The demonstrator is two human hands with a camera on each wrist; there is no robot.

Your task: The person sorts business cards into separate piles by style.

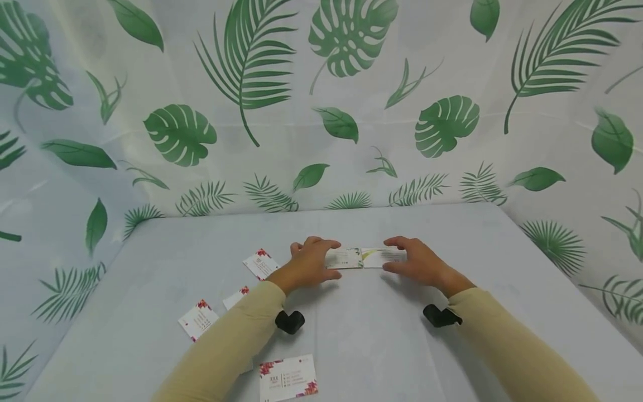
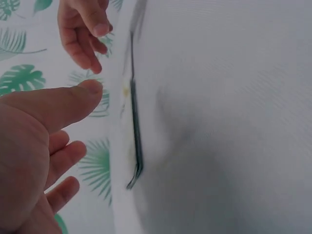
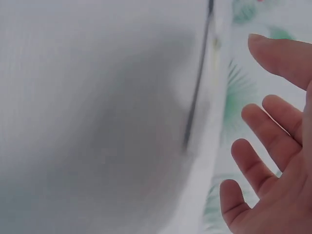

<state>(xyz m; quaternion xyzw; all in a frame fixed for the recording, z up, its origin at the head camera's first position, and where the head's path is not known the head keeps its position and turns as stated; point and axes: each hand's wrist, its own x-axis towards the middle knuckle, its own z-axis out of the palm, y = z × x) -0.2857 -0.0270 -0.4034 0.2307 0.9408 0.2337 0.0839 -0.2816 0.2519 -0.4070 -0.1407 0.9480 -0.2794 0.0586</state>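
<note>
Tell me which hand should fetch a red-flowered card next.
Probably the left hand: the visible red-flowered cards lie nearer its arm, one right beside its wrist. The right hand is farther off, beyond the left.

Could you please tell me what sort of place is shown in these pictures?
It is probably a small screened-off workspace, though what lies beyond is hidden. White leaf-printed sheeting hangs behind and at both sides of a pale tabletop, where printed cards lie.
</note>
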